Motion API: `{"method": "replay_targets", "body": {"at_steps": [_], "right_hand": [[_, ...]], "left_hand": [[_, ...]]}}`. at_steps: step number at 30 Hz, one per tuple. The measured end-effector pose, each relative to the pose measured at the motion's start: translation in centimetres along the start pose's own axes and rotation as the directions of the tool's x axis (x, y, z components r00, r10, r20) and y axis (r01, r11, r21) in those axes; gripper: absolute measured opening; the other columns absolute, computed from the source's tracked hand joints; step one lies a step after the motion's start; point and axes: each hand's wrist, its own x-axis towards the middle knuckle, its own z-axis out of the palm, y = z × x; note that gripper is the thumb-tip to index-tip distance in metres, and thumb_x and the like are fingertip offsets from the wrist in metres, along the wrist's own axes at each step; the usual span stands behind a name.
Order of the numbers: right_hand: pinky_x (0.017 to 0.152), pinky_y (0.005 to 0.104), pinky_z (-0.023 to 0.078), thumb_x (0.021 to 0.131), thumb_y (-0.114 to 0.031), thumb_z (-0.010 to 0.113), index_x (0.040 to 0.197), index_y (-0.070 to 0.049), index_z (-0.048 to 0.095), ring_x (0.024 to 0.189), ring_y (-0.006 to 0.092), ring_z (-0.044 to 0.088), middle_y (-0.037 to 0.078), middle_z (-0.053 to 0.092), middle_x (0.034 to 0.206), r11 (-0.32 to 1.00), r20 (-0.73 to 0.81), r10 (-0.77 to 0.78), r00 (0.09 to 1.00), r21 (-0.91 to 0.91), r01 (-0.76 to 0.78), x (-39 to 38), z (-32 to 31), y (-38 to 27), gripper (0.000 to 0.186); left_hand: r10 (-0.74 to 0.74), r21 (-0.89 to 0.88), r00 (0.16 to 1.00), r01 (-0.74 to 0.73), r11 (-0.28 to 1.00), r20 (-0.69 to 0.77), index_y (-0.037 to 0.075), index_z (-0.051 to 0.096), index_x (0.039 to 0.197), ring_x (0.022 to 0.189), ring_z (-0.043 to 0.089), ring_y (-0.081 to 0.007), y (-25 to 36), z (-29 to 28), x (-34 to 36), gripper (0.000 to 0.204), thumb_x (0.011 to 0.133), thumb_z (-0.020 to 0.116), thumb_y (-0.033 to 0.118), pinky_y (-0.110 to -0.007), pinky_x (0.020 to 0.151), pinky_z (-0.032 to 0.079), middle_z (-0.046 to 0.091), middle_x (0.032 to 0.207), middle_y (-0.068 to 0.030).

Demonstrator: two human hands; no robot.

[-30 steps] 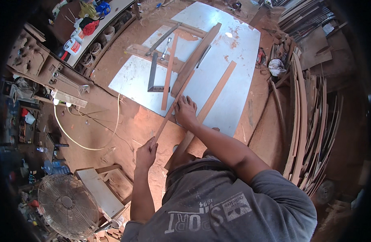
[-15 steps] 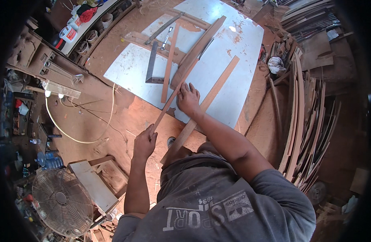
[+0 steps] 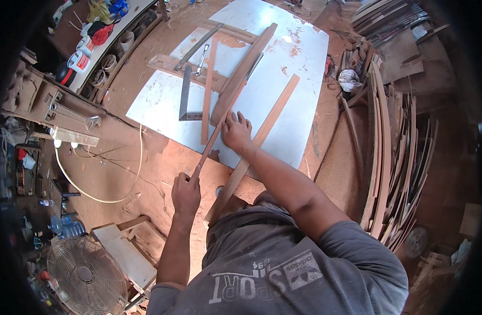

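My left hand (image 3: 186, 190) grips the near end of a thin wooden strip (image 3: 212, 138) that slants up to a wider wooden board (image 3: 248, 63) on a white panel (image 3: 304, 89). My right hand (image 3: 236, 129) has its fingers spread and slightly bent, their tips resting against that strip by the board's near end. A separate flat plank (image 3: 275, 109) passes beneath my right wrist toward my body. Left of the board lie another narrow strip (image 3: 208, 94), a metal square (image 3: 184, 107), a wrench (image 3: 201, 60) and a long dark bar (image 3: 195, 50).
Long timber offcuts (image 3: 382, 147) stand at the right. A caged fan (image 3: 84, 273) and a box-like wooden piece (image 3: 120, 247) are at lower left. A power strip (image 3: 73, 137) with a looping cable lies left. A shelf with buckets (image 3: 78, 62) is at upper left.
Both hands keep much the same hold and place along the thin strip. The whole view has shifted slightly as the head moved.
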Motion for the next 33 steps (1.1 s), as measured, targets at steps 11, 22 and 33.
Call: {"method": "replay_targets", "body": {"at_steps": [11, 22, 33], "right_hand": [[0.126, 0.061, 0.019, 0.109, -0.034, 0.044, 0.161, -0.001, 0.039, 0.158, 0.0403, 0.03, 0.015, 0.044, 0.166, 0.998, 0.037, 0.063, 0.997, -0.032, -0.062, 1.6, -0.3, 0.7, 0.063], [0.126, 0.0642, 0.02, 0.11, -0.035, 0.045, 0.16, -0.002, 0.041, 0.156, 0.0403, 0.034, 0.018, 0.046, 0.163, 0.999, -0.004, 0.019, 1.0, 0.05, -0.019, 2.1, -0.9, 1.6, 0.061], [0.131, 0.0591, -0.001, 0.111, -0.044, 0.037, 0.166, 0.002, 0.027, 0.165, 0.0348, 0.011, 0.019, 0.022, 0.176, 0.993, 0.11, 0.109, 0.988, 0.022, -0.112, -3.8, 0.5, -3.6, 0.073]], "left_hand": [[0.081, 0.174, 0.996, -0.084, 0.981, 0.021, 0.021, 0.065, 0.147, 0.084, 0.06, -0.0282, 0.5, 1.5, 1.6, 0.053, 0.095, 0.067, 0.009, -0.041, 0.07, 0.055, 0.055, 0.094, -0.0097], [-0.028, 0.256, 0.998, 0.011, 0.967, 0.063, 0.021, 0.069, 0.142, 0.088, 0.065, -0.0322, 2.2, 2.6, 4.3, 0.05, 0.093, 0.064, 0.009, -0.044, 0.069, 0.058, 0.059, 0.097, -0.0123], [0.006, 0.228, 0.991, -0.036, 0.973, 0.131, 0.022, 0.068, 0.142, 0.093, 0.069, -0.0319, 3.0, 2.4, 7.2, 0.046, 0.096, 0.066, 0.018, -0.043, 0.074, 0.06, 0.065, 0.109, -0.014]]}}
